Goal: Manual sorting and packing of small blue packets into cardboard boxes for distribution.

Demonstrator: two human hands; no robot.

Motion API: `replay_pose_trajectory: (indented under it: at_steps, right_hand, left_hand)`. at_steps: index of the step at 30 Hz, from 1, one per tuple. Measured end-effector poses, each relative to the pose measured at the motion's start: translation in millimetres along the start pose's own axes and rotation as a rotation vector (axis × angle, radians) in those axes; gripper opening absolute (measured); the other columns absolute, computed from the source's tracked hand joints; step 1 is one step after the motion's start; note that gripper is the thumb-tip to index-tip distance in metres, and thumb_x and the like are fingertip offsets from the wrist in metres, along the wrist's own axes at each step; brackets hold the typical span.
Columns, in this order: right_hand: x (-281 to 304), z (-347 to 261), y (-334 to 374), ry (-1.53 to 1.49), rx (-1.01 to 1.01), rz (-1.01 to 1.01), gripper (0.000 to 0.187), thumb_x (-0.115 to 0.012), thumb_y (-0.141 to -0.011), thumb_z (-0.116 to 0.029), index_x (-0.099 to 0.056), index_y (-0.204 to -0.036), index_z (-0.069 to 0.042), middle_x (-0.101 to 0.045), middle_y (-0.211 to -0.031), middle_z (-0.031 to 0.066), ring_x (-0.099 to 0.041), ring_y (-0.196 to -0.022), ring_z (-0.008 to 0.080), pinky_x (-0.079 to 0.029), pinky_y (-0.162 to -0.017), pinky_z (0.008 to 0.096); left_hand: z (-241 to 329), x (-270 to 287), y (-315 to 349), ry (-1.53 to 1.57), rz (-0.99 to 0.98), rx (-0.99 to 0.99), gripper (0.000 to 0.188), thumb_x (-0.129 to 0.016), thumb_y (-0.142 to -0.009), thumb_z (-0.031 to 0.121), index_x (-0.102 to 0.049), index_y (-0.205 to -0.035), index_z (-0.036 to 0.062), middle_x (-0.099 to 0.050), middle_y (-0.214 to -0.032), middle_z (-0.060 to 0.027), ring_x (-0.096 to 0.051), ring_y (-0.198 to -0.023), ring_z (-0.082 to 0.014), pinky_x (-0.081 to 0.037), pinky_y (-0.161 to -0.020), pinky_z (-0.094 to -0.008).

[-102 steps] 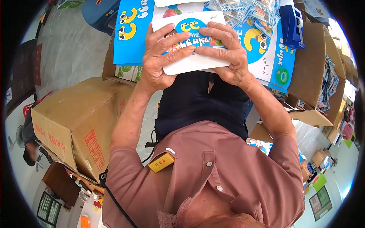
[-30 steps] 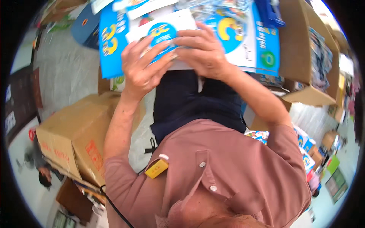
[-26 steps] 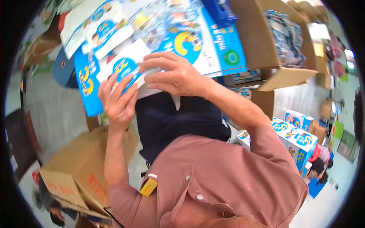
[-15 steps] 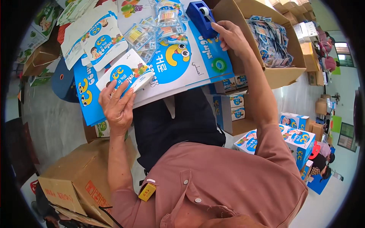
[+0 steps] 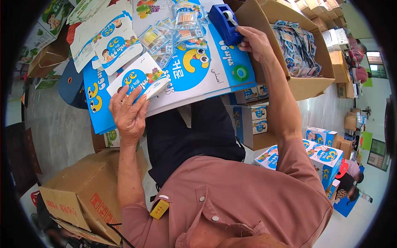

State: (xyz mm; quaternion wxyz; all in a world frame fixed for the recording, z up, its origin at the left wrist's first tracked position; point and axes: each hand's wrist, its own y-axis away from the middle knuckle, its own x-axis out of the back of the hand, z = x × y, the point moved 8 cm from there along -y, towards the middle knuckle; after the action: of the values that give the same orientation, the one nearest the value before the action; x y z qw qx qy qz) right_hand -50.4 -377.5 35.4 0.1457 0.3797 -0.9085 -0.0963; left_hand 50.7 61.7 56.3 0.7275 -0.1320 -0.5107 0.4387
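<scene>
My left hand point(image 5: 130, 115) holds a small white and blue printed carton point(image 5: 138, 78) down on the sheet, fingers over its near side and thumb along the edge. At the front of a blue tape dispenser point(image 5: 225, 25), my right hand point(image 5: 255, 43) has its fingertips pinched at the tape's end; the clear strip itself hardly shows. Left of the dispenser lie several clear sachets point(image 5: 188, 22) with coloured sticks inside. Flat, unfolded cartons point(image 5: 118, 45) rest beyond the small carton.
Large blue and white printed cardboard point(image 5: 215, 84) forms the work surface, with a green tape roll point(image 5: 240, 72) on it. An open brown box point(image 5: 312, 84) full of sachets stands at the right. A closed brown box point(image 5: 78, 177) sits lower left, and printed cartons point(image 5: 326, 155) are stacked lower right.
My right hand's fingers have drawn closer together at the dispenser's front. My left hand stays on the small carton. The whole view has shifted slightly.
</scene>
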Motion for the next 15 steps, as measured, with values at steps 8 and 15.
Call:
replay_pose_trajectory:
  at_steps: [8, 15]
  right_hand:
    - [7, 22, -6, -0.217, -0.019, -0.009, 0.029, -0.068, -0.102, -0.03, -0.071, -0.12, -0.007, -0.061, -0.091, 0.0019, -0.061, -0.089, 0.0136, -0.064, -0.082, 0.0389]
    - [1, 23, -2, -0.429, -0.002, -0.125, 0.029, -0.063, -0.105, -0.028, -0.068, -0.118, -0.002, -0.069, -0.105, 0.0115, -0.066, -0.107, 0.0238, -0.055, -0.105, 0.0501]
  left_hand:
    - [0, 0, 0, 0.006, -0.006, 0.0, 0.025, -0.084, -0.083, 0.012, -0.082, -0.108, 0.0164, -0.076, -0.123, -0.0007, -0.06, -0.129, -0.0276, -0.036, -0.112, -0.0473]
    - [-1, 0, 2, -0.001, -0.004, 0.006, 0.026, -0.084, -0.083, 0.011, -0.082, -0.108, 0.0159, -0.076, -0.124, -0.0008, -0.06, -0.129, -0.0274, -0.036, -0.112, -0.0469]
